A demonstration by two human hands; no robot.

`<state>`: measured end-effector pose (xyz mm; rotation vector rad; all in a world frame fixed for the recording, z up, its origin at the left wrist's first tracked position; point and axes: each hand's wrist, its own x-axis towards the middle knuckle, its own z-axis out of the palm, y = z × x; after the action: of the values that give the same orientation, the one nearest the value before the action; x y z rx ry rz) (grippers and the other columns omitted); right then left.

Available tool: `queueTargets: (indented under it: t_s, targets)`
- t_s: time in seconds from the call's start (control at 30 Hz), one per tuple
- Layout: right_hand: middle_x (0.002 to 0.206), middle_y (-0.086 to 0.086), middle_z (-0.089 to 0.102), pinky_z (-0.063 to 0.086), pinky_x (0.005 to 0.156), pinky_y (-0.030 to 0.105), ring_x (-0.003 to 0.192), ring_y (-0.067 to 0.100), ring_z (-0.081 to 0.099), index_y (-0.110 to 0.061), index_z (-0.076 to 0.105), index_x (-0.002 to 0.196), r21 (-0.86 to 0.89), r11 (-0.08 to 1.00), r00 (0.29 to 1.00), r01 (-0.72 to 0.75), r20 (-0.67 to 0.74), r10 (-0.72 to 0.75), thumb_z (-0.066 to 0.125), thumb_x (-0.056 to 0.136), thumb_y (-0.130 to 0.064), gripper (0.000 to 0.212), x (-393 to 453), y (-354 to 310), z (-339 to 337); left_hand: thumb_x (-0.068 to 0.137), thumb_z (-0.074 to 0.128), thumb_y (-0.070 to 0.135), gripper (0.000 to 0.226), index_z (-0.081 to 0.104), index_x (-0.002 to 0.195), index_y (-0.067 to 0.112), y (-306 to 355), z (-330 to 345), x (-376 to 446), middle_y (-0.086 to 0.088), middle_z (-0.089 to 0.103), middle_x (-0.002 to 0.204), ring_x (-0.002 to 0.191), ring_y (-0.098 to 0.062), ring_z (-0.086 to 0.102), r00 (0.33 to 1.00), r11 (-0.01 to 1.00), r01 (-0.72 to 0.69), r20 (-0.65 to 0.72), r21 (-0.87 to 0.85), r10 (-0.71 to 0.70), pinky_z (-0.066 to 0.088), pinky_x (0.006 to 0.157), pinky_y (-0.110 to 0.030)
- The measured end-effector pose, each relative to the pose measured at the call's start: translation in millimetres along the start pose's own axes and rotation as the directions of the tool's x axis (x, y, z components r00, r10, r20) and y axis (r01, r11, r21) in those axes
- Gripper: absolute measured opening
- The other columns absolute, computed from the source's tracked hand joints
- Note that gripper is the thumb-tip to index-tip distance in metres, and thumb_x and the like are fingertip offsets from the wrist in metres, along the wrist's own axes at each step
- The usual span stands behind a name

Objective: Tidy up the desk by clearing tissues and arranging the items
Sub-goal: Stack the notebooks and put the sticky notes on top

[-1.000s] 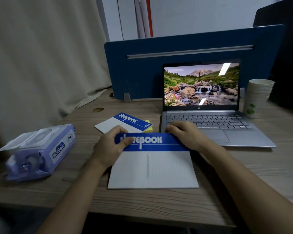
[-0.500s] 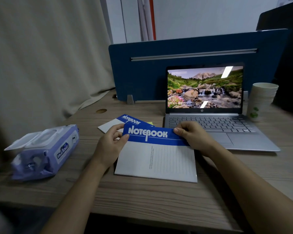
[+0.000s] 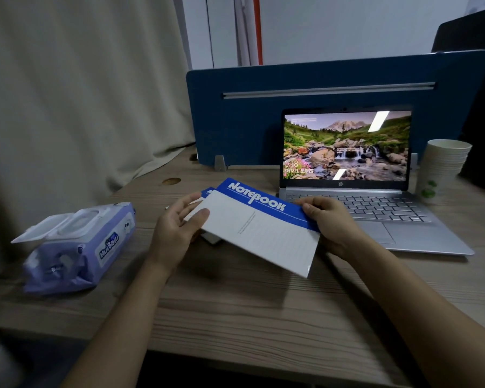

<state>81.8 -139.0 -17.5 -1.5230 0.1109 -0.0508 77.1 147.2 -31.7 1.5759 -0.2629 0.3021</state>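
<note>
Wood-grain desk [image 3: 235, 312] set against a blue partition [image 3: 249, 119], with a beige curtain [image 3: 67, 93] hanging along its left edge. Both hands lift a blue-and-white notebook [image 3: 261, 233] above the middle of the desk, tilted so that its blue title band faces the far edge. The left hand [image 3: 177, 228] pinches the notebook's left corner, thumb on the white cover and fingers beneath. The right hand [image 3: 328, 219] grips the right end of the blue band, fingers curled over it. A second notebook [image 3: 207, 191] lies flat under the lifted one; only its blue corner and a sliver of white show. A purple pack of wet wipes [image 3: 79, 247], its lid flipped open, rests near the left edge. An open laptop [image 3: 347, 177] with a lit landscape screen sits toward the far right, and a stack of paper cups [image 3: 443, 169] stands just beside it at the right edge.
</note>
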Motion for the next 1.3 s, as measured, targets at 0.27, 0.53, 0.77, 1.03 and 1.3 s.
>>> queueTargets:
  t_s: [0.27, 0.53, 0.77, 1.03, 1.3]
  targets:
    - [0.105, 0.011, 0.067, 0.059, 0.080, 0.046, 0.095, 0.025, 0.068, -0.013, 0.064, 0.103, -0.015, 0.999, 0.996, 0.048, -0.072, -0.049, 0.045, 0.102, -0.018, 0.020, -0.9, 2.7, 5.7, 0.061, 0.083, 0.035, 0.077, 0.052, 0.132, 0.039, -1.2, -7.5, -0.9, 0.018, 0.070, 0.112, 0.105, -0.002, 0.065, 0.995, 0.982, 0.007, 0.100, 0.191, -0.027, 0.054, 0.083, -0.023]
    - [0.107, 0.004, 0.069, 0.060, 0.079, 0.044, 0.095, 0.020, 0.070, -0.019, 0.065, 0.114, -0.018, 0.992, 0.990, 0.125, -0.065, -0.126, 0.057, 0.097, -0.021, 0.019, 10.8, 10.5, 29.7, 0.076, 0.077, 0.018, 0.073, 0.047, 0.142, 0.009, -12.2, -19.8, 49.1, 0.003, 0.066, 0.114, 0.090, 0.006, 0.067, 0.998, 0.983, 0.010, -0.061, 0.181, 0.001, 0.053, 0.071, -0.012]
    - [0.105, -0.006, 0.064, 0.053, 0.084, 0.031, 0.097, 0.008, 0.060, -0.022, 0.065, 0.111, -0.316, 0.921, 0.928, 0.229, -0.214, -0.304, 0.065, 0.091, -0.025, 0.020, 55.8, 11.6, 73.6, 0.089, 0.070, 0.018, 0.058, 0.047, 0.142, 0.018, -47.5, -33.4, 87.1, 0.001, 0.065, 0.127, 0.115, -0.015, 0.062, 0.984, 0.969, 0.081, -0.174, 0.234, -0.041, 0.049, 0.096, -0.035]
    - [0.125, 0.006, 0.064, 0.042, 0.085, 0.020, 0.112, 0.016, 0.058, -0.012, 0.060, 0.127, -0.601, 0.752, 0.920, 0.270, -0.069, -0.386, 0.055, 0.095, -0.011, 0.033, 81.7, 25.6, 99.3, 0.092, 0.066, 0.028, 0.042, 0.054, 0.131, 0.019, -61.0, -51.7, 102.2, 0.002, 0.067, 0.126, 0.113, -0.019, 0.062, 0.950, 0.892, 0.264, -0.258, 0.367, -0.175, 0.048, 0.099, -0.051]
    - [0.125, 0.009, 0.065, 0.049, 0.084, 0.030, 0.110, 0.024, 0.060, -0.015, 0.064, 0.122, -0.737, 0.613, 0.944, 0.286, 0.105, -0.314, 0.046, 0.096, -0.008, 0.032, 78.7, 26.6, 102.8, 0.093, 0.062, 0.028, 0.030, 0.058, 0.122, 0.022, -47.6, -39.4, 94.8, 0.002, 0.068, 0.119, 0.105, -0.020, 0.062, 0.930, 0.769, 0.356, -0.284, 0.531, -0.233, 0.050, 0.090, -0.043]
